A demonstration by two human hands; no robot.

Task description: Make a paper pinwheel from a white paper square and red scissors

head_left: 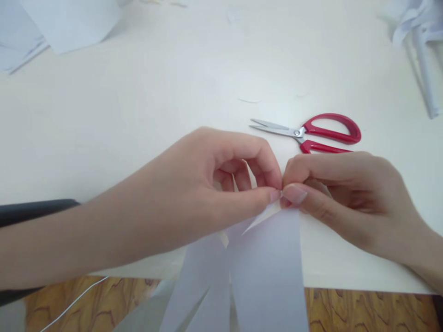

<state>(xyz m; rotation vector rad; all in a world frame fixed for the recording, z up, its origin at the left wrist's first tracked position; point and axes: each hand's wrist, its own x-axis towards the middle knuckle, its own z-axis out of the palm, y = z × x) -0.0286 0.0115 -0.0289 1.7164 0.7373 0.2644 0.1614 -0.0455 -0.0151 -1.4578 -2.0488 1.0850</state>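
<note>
Strips of white paper (270, 267) hang from my fingertips over the table's front edge, with narrow gaps between them. My left hand (214, 184) is closed in a pinch of thumb and forefinger at the top of the paper. Right beside it, my right hand (346, 198) pinches the same paper, and the fingertips of both hands meet. The exact spot they grip is mostly hidden by the fingers. Just beyond my right hand lie scissors (296, 133) with red handles, their blades slightly apart and pointing left. My right hand covers part of the lower handle.
White paper sheets (72, 23) lie at the table's far left. A crumpled and rolled bundle of white paper (422, 60) sits at the far right. Thin paper slivers (249, 100) are scattered past the scissors. Below the table edge show wood-patterned flooring (374, 309) and a white cord (74, 302).
</note>
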